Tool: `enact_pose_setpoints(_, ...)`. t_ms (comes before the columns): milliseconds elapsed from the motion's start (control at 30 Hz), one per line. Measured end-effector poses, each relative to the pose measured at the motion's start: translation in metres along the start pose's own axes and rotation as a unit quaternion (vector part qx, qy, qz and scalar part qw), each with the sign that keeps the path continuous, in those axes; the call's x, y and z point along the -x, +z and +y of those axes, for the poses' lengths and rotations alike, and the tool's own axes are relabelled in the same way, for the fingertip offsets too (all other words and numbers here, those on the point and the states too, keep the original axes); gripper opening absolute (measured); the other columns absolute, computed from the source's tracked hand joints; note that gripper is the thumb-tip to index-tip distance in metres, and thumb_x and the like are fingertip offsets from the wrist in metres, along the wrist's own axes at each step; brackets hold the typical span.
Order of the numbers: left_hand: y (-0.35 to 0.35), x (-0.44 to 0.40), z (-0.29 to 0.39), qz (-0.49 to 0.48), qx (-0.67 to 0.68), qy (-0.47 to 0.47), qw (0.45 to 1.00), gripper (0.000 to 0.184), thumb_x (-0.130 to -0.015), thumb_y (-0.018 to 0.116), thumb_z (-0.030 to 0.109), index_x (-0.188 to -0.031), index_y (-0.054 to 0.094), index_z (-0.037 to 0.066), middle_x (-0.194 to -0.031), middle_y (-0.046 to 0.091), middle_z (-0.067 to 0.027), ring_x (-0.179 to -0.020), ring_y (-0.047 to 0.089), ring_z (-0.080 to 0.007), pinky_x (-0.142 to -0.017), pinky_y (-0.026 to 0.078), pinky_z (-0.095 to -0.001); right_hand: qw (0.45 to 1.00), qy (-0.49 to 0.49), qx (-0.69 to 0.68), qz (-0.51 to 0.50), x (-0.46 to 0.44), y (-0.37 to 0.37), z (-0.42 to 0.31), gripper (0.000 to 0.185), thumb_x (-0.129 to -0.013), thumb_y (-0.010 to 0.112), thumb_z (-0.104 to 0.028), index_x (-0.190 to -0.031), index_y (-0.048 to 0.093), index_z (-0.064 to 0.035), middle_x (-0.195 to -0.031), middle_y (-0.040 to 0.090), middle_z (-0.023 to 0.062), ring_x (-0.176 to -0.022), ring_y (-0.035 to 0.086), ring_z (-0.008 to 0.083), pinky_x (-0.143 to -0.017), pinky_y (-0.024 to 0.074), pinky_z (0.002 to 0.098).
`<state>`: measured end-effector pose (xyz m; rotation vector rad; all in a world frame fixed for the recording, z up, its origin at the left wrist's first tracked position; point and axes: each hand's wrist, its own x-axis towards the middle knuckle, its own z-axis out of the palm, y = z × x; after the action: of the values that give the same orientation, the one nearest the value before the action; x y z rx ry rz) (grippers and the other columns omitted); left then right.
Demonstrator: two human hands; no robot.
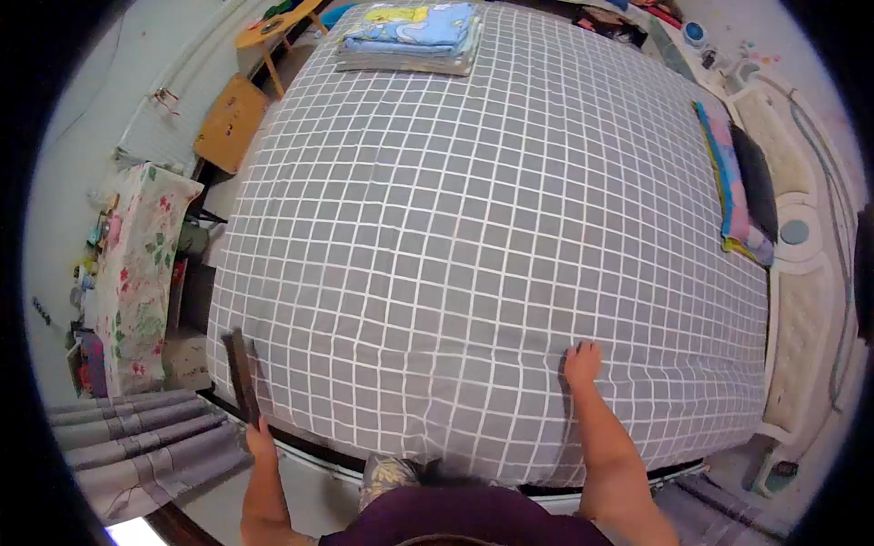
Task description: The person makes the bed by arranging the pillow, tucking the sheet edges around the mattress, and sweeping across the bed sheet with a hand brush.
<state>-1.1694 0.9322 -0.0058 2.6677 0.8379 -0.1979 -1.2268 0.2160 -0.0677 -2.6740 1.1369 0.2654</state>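
My left hand (260, 439) is closed around the handle end of a long, narrow bed brush (244, 378), dark along one side and brown along the other. The brush points away from me over the near left edge of the bed. My right hand (584, 363) rests on the grey bed sheet (455, 264) with its white grid, its fingers curled down on the cloth at the near right. Slight creases run through the sheet near that hand.
Folded bedding (410, 36) lies at the far end of the bed. A pink and blue pillow (742, 196) lies by the cream headboard (790, 318) on the right. A flowered cloth-covered table (141, 273), a wooden board (230, 123) and grey curtains (155, 446) are on the left.
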Motion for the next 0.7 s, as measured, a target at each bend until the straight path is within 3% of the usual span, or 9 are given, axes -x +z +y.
enact_pose_setpoints(100, 0.030, -0.044, 0.102, 0.024, 0.123, 0.110, 0.986, 0.042, -0.078, 0.062, 0.030, -0.099, 0.055, -0.006, -0.091, 0.060, -0.0220, -0.085, 0.058, -0.0353, -0.073, 0.044, -0.0394, 0.992, -0.047, -0.107, 0.054, -0.051, 0.008, -0.053, 0.039, -0.079, 0.054, -0.023, -0.109, 0.053, 0.0009, -0.122, 0.044, 0.0246, -0.115, 0.038, 0.0396, -0.098, 0.0280, 0.0478)
enact_pose_setpoints(133, 0.040, -0.047, 0.159, -0.018, 0.123, 0.088, 0.988, 0.044, -0.075, 0.066, 0.029, -0.099, 0.054, -0.007, -0.091, 0.061, -0.0205, -0.084, 0.059, -0.0309, -0.073, 0.045, -0.0380, 0.985, -0.093, -0.111, 0.091, -0.067, 0.017, -0.077, 0.040, -0.079, 0.054, -0.023, -0.112, 0.052, -0.0005, -0.125, 0.042, 0.0236, -0.117, 0.036, 0.0388, -0.098, 0.0268, 0.0488)
enact_pose_setpoints(167, 0.050, -0.039, 0.223, -0.051, 0.169, 0.165, 0.970, 0.046, -0.071, 0.068, 0.030, -0.097, 0.055, -0.005, -0.087, 0.061, -0.0162, -0.079, 0.058, -0.0252, -0.071, 0.044, -0.0367, 0.975, -0.138, -0.114, 0.128, -0.081, 0.026, -0.101, 0.041, -0.079, 0.053, -0.023, -0.114, 0.051, -0.0018, -0.127, 0.040, 0.0225, -0.119, 0.035, 0.0379, -0.098, 0.0255, 0.0499)
enact_pose_setpoints(233, 0.099, -0.052, 0.310, -0.191, 0.161, 0.235, 0.939, 0.048, -0.069, 0.069, 0.032, -0.096, 0.055, -0.004, -0.075, 0.058, -0.0100, -0.068, 0.053, -0.0195, -0.062, 0.043, -0.0354, 0.975, -0.141, -0.119, 0.121, -0.109, 0.030, -0.150, 0.043, -0.080, 0.053, -0.024, -0.118, 0.048, -0.0044, -0.131, 0.036, 0.0204, -0.121, 0.032, 0.0363, -0.099, 0.0231, 0.0513)
enact_pose_setpoints(300, 0.096, -0.010, 0.444, -0.353, 0.152, 0.251, 0.889, 0.046, -0.070, 0.067, 0.032, -0.098, 0.054, -0.003, -0.080, 0.058, -0.0105, -0.074, 0.054, -0.0173, -0.066, 0.044, -0.0333, 0.977, -0.136, -0.097, 0.133, -0.124, 0.039, -0.170, 0.044, -0.080, 0.053, -0.024, -0.121, 0.046, -0.0066, -0.134, 0.033, 0.0185, -0.124, 0.029, 0.0349, -0.100, 0.0210, 0.0524)
enact_pose_setpoints(367, 0.143, 0.004, 0.519, -0.346, 0.148, 0.396, 0.838, 0.041, -0.074, 0.064, 0.029, -0.103, 0.054, 0.001, -0.085, 0.060, -0.0124, -0.078, 0.056, -0.0219, -0.071, 0.045, -0.0336, 0.978, -0.119, -0.051, 0.164, -0.131, 0.053, -0.182, 0.045, -0.081, 0.052, -0.024, -0.123, 0.045, -0.0084, -0.135, 0.031, 0.0166, -0.126, 0.027, 0.0338, -0.100, 0.0191, 0.0534)
enact_pose_setpoints(533, 0.233, 0.025, 0.657, -0.493, 0.122, 0.518, 0.688, 0.037, -0.077, 0.058, 0.036, -0.094, 0.056, 0.003, -0.082, 0.060, -0.0171, -0.077, 0.058, -0.0303, -0.067, 0.044, -0.0382, 0.976, -0.115, -0.067, 0.170, -0.143, 0.069, -0.180, 0.051, -0.073, 0.056, -0.021, -0.121, 0.045, -0.0060, -0.135, 0.030, 0.0179, -0.125, 0.026, 0.0350, -0.101, 0.0173, 0.0532)
enact_pose_setpoints(567, 0.247, 0.023, 0.669, -0.459, 0.146, 0.574, 0.662, 0.039, -0.078, 0.057, 0.038, -0.094, 0.055, 0.003, -0.085, 0.060, -0.0178, -0.079, 0.058, -0.0321, -0.068, 0.044, -0.0404, 0.977, -0.114, -0.065, 0.169, -0.145, 0.070, -0.182, 0.051, -0.072, 0.056, -0.020, -0.120, 0.045, -0.0057, -0.135, 0.030, 0.0185, -0.125, 0.026, 0.0356, -0.101, 0.0171, 0.0534)
enact_pose_setpoints(700, 0.253, -0.020, 0.714, -0.461, -0.001, 0.575, 0.675, 0.045, -0.077, 0.056, 0.043, -0.098, 0.055, 0.004, -0.090, 0.060, -0.0183, -0.086, 0.058, -0.0337, -0.073, 0.044, -0.0422, 0.976, -0.118, -0.057, 0.176, -0.147, 0.073, -0.186, 0.051, -0.071, 0.054, -0.018, -0.120, 0.045, -0.0050, -0.134, 0.030, 0.0202, -0.125, 0.026, 0.0372, -0.101, 0.0159, 0.0535)
